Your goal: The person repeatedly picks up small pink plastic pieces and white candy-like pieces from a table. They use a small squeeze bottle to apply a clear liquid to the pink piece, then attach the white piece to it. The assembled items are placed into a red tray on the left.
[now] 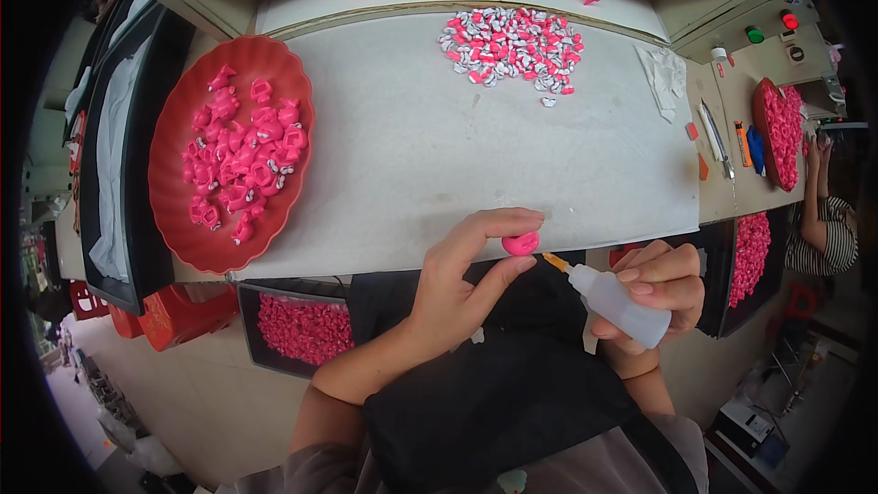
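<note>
Between the thumb and fingers of my left hand [466, 274] is a small pink plastic figure part [521, 243], held just above the table's near edge. My right hand [663, 288] is wrapped round a translucent white squeeze bottle [626, 308], tilted so its orange needle tip [554, 261] points at the pink part. The tip is close to my left thumb; whether it touches the part I cannot tell. On the far side of the table lies a pile of small pink-and-white pieces [512, 48].
A red scalloped tray [297, 174] of pink figure parts stands at left on the white-covered table [384, 128]. Bins of pink parts [306, 327] sit below both sides. At right are a tweezers-like tool [716, 139], an orange tube [743, 144] and another person's arm [812, 192].
</note>
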Demonstrator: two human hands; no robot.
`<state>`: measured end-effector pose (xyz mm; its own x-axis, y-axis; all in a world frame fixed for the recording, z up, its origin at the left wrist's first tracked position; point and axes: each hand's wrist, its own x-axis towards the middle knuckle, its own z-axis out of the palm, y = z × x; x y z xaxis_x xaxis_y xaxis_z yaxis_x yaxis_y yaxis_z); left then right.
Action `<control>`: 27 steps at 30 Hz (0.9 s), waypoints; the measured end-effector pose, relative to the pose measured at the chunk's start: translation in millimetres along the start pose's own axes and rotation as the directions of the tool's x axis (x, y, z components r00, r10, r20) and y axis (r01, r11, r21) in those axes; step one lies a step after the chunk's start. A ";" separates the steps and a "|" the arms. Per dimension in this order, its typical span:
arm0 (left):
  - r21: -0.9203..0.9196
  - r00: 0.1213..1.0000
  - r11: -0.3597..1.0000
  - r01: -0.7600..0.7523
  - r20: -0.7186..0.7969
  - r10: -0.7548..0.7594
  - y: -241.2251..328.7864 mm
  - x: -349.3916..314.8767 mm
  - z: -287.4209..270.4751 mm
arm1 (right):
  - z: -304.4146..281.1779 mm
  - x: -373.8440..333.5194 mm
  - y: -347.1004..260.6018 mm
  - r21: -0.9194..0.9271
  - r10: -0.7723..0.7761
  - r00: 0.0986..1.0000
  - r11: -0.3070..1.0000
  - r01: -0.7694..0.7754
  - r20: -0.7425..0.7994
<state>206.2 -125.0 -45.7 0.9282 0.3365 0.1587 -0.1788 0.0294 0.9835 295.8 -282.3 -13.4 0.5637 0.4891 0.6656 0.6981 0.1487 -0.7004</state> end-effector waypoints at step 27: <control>-0.208 0.974 0.956 0.205 -0.056 -0.221 -4.7 17.3 -20.9 | -45.0 85.9 136.0 -0.035 0.533 0.820 0.842 -0.538 0.209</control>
<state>216.3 -99.7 -49.4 0.9248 0.3743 -0.0679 -0.0484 0.2930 0.9549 459.0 -258.7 -39.9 0.7418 0.6601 0.1186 0.2998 -0.1681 -0.9391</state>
